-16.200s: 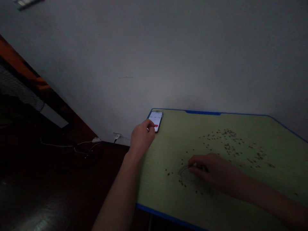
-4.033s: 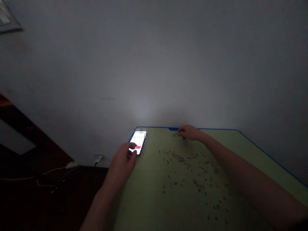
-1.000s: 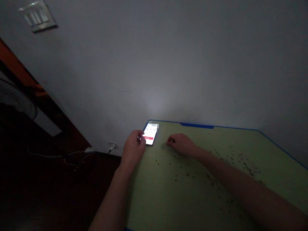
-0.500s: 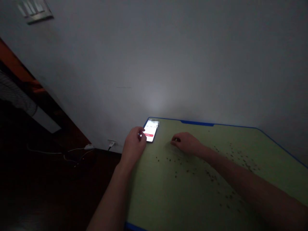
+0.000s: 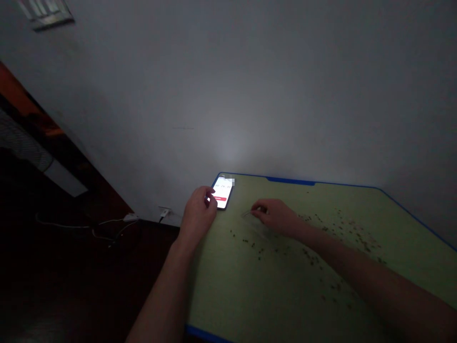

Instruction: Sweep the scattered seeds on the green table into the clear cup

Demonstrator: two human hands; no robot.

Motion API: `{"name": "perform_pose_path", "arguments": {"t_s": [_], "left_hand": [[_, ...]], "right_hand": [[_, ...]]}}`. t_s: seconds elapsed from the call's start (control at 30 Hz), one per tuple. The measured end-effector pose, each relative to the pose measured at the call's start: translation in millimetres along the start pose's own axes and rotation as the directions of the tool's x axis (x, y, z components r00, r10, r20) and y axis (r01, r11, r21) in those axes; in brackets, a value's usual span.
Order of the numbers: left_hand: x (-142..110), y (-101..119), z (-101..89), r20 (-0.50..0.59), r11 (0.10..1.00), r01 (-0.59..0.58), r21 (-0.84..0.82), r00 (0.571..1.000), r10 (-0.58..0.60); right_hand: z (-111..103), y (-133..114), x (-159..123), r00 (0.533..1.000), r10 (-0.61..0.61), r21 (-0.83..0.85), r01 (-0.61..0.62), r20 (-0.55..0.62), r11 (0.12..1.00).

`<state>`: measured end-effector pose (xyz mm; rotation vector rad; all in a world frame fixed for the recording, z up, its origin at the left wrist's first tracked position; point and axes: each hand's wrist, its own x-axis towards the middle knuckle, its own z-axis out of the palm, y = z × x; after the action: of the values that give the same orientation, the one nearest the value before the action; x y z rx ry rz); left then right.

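Head, phone on table, wall behind, plug

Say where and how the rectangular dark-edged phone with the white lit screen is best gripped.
Likely the long edges, from above: the phone lies flat, narrow across, its right edge uncovered; the bare left hand hides its near left corner.

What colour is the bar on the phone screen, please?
The bar is red, in the head view.
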<state>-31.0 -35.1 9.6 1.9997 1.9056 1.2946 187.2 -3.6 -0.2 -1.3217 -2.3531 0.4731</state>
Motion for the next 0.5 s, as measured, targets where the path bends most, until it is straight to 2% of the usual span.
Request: {"name": "perform_pose_path", "arguments": {"t_s": [0.17,0.33,0.5], "left_hand": [[0,3,-0.2,0.001,1.000,0.013,-0.003,1.000,-0.013],[0,3,-0.7,0.017,1.000,0.004,0.003,1.000,-0.004],[0,3,0.0,0.013,1.000,-0.002,0.006,1.000,0.002]], "right_hand": [[3,-2,-15,0.998,0.037,0.034,-0.035,-0.052,0.999],[15,-16,-17,0.995,0.033,0.030,-0.030,-0.090,0.999],[18,-21,-19,0.992,0.027,-0.004,-0.028,-0.120,1.000]]}}
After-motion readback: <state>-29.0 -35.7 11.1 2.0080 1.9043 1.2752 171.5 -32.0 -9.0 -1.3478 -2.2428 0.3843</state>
